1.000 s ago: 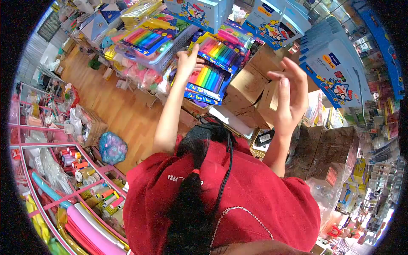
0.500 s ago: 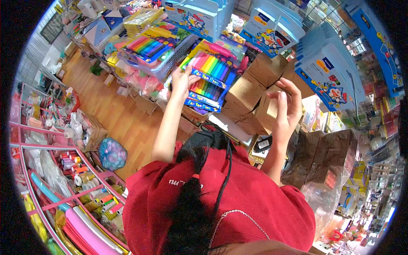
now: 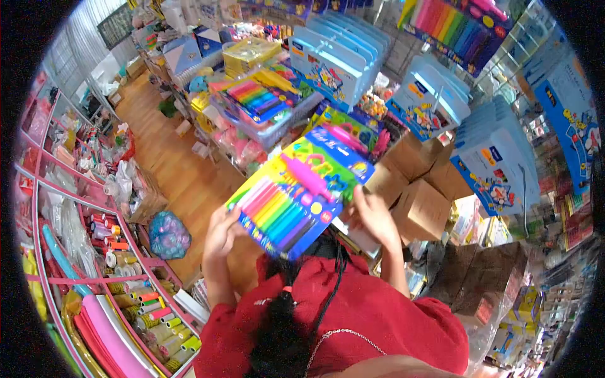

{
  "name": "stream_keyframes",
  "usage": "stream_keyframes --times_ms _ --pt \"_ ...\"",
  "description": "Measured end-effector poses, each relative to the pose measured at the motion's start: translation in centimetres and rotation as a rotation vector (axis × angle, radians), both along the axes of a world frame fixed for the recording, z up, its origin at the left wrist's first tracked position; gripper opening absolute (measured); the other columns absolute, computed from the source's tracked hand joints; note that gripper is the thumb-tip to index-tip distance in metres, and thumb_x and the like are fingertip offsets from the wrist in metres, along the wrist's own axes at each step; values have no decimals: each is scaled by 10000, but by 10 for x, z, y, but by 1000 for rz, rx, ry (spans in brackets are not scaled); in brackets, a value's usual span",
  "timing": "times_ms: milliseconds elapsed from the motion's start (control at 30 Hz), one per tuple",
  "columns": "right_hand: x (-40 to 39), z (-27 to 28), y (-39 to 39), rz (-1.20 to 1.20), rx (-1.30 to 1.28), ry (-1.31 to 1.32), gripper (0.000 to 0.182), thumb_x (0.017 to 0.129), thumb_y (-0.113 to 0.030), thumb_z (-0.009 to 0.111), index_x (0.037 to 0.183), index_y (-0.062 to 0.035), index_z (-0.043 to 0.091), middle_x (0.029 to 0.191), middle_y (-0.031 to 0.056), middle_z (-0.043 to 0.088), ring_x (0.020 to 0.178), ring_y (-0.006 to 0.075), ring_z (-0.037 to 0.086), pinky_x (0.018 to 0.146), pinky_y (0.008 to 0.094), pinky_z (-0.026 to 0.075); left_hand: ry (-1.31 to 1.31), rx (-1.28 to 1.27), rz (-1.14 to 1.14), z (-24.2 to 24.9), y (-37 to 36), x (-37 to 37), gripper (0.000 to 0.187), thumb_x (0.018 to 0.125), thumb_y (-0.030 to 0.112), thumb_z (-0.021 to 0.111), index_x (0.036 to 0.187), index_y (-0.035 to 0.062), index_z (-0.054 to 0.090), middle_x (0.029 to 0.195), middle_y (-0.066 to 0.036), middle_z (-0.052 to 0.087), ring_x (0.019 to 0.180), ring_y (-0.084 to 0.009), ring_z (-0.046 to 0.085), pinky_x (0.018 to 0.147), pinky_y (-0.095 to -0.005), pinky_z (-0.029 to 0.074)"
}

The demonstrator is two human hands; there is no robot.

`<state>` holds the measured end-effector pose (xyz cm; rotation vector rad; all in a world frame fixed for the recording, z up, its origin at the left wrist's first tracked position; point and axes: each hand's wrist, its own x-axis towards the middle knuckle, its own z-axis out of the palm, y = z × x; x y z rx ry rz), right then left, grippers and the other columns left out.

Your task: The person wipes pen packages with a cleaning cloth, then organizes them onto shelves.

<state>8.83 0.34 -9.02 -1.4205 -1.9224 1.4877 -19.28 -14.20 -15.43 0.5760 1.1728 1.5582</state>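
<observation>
A flat pack of modelling clay (image 3: 296, 189), with rainbow-coloured sticks, a pink roller and a yellow and blue card, is held up in front of my chest. My left hand (image 3: 222, 230) is closed on its lower left corner. At the right edge, my right hand (image 3: 373, 217) grips the same pack, its fingers partly hidden behind it. Beyond the pack, similar colourful packs (image 3: 343, 126) lie by the open cardboard box (image 3: 413, 167). Another clay pack (image 3: 259, 96) rests on a plastic basket (image 3: 277, 133) to the left.
Light blue printed display boxes (image 3: 334, 66) stand at the back, with more blue boxes (image 3: 495, 164) on the right. A pink shelf rack (image 3: 126, 280) with thread spools runs along the left. A stuffed bag (image 3: 169, 235) sits on the wooden floor (image 3: 164, 151).
A clay pack has come up from the pile toward my chest and is tilted. My right hand, raised and empty before, now holds its right edge. The view has shifted.
</observation>
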Motion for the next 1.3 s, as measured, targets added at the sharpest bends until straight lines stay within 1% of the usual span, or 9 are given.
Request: stream_keyframes --times_ms 167,233,367,433,500,600,800,967,1300 --pt "-13 9 -20 177 -197 307 404 915 -356 456 783 -5 606 617 58 608 489 90 555 443 219 426 150 113 103 22 -48 -31 293 859 141 547 1071 -58 509 816 -129 642 597 -177 630 515 -268 523" --pt "-18 21 -34 10 -160 522 349 902 -323 497 836 7 588 627 58 589 489 96 555 435 231 430 177 158 152 27 -49 -31 273 842 129 568 1040 -55 533 828 -116 645 611 -156 631 512 -242 517" --pt "-5 65 -33 -60 271 672 238 863 -219 554 832 15 587 671 52 571 577 145 591 477 247 443 138 266 186 44 -21 -23 237 826 90 555 1023 -41 552 830 -101 645 629 -134 630 516 -224 511" --pt "-6 102 -16 -121 945 685 253 850 -260 578 804 -12 602 645 17 549 572 117 542 494 236 393 90 365 39 76 9 -10 254 837 85 529 1058 -41 531 884 -115 635 640 -142 628 523 -230 513" --pt "8 137 0 -229 1133 583 301 854 -311 576 734 -35 557 610 -31 481 568 80 450 505 223 323 45 525 9 106 43 8 280 848 80 511 1102 -39 498 975 -136 608 688 -158 628 573 -260 526" --pt "19 211 9 -278 1077 606 290 911 -297 490 863 -13 527 776 -14 446 664 63 419 624 203 365 -44 574 -43 152 81 36 258 869 108 508 1086 -27 476 1018 -141 584 735 -196 624 666 -347 533" --pt "15 299 33 -318 1350 692 344 920 -299 475 731 -12 500 664 -40 397 611 47 344 538 218 297 -254 663 -234 193 132 76 155 904 191 505 935 41 481 874 -101 611 776 -216 644 691 -351 545" --pt "11 326 37 -321 1397 683 347 914 -290 487 724 -1 511 694 -37 443 636 36 370 569 205 337 -326 714 -240 203 146 93 179 908 239 500 833 77 487 798 -73 621 722 -168 648 690 -316 550" --pt "1 348 59 -268 1436 706 439 912 -318 468 711 66 540 590 -22 454 586 74 350 522 254 303 -335 773 -219 211 161 99 190 905 252 500 835 76 520 787 -60 617 681 -125 637 628 -267 558"
